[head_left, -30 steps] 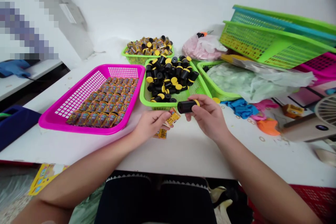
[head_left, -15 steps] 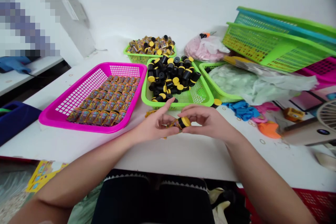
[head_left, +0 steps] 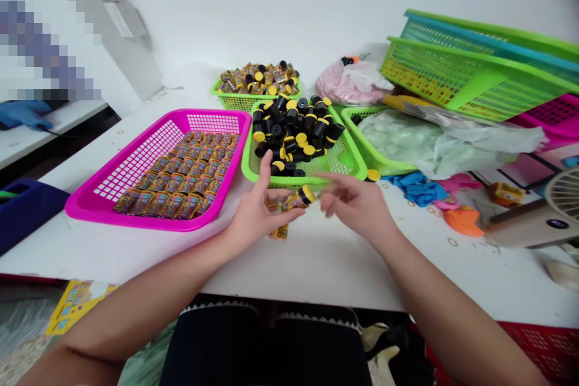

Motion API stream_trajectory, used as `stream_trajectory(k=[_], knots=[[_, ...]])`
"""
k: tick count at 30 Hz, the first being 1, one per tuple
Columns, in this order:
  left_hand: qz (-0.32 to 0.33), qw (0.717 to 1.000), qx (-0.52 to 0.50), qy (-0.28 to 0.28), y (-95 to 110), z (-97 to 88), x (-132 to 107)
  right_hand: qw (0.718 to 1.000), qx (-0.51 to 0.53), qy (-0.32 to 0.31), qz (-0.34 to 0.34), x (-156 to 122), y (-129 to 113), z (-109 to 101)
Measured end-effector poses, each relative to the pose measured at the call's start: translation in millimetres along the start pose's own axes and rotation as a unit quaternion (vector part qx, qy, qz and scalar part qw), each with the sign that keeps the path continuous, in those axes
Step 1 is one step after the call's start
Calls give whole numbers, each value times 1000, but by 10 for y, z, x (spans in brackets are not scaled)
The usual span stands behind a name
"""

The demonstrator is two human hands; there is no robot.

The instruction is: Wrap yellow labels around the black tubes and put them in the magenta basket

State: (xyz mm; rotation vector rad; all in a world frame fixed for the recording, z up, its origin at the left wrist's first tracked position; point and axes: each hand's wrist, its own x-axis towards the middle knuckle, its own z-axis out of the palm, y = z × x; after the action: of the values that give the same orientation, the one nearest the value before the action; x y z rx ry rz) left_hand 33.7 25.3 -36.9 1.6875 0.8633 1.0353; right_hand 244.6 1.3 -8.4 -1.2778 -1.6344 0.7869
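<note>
My left hand [head_left: 256, 208] grips a small black canister [head_left: 297, 198] with a yellow lid and a printed sleeve around its body, held tilted between thumb and fingers. My right hand [head_left: 355, 205] is just right of the lid, apart from it, fingers loosely bent and a little blurred, with nothing seen in them. Under my left hand, printed yellow sleeves [head_left: 279, 233] lie on the table, partly hidden. Behind my hands stands a green basket [head_left: 346, 163] of bare black canisters with yellow lids [head_left: 294, 123]. To the left, a magenta basket [head_left: 94, 202] contains rows of sleeved canisters [head_left: 181, 178].
A further green basket [head_left: 235, 101] heaped with sleeved canisters stands at the back. On the right are a green basket with a plastic bag [head_left: 402, 132], stacked baskets [head_left: 461, 75], blue balloon-like pieces [head_left: 416, 187] and a fan [head_left: 534, 217]. A dark blue bin [head_left: 29, 211] sits far left.
My right hand has let go of the canister's lid and moved slightly right. My left hand keeps the canister, now a little higher and further left, showing more of its sleeve.
</note>
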Motion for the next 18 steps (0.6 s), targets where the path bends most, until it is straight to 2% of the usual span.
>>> stream_trajectory(k=[2,4,6,8,10,15,18], knots=[[-18,996,-89,13,52,29,11,987,-48,48,-144,-34,7,63],[-27,987,-154,27,103,55,4,956,-126,27,-264,-76,7,179],[-34,979,-197,33,135,76,-10,922,-207,11,-326,-110,11,303],[-33,971,-235,18,141,92,-17,898,-252,30,-359,-127,17,386],[-29,963,-267,-16,126,101,-7,888,-258,49,-377,-131,20,413],[-80,952,-264,-134,88,78,10,889,-211,45,-404,-153,-9,437],[-91,947,-258,-166,95,53,-23,897,-198,33,-395,-185,-17,506]])
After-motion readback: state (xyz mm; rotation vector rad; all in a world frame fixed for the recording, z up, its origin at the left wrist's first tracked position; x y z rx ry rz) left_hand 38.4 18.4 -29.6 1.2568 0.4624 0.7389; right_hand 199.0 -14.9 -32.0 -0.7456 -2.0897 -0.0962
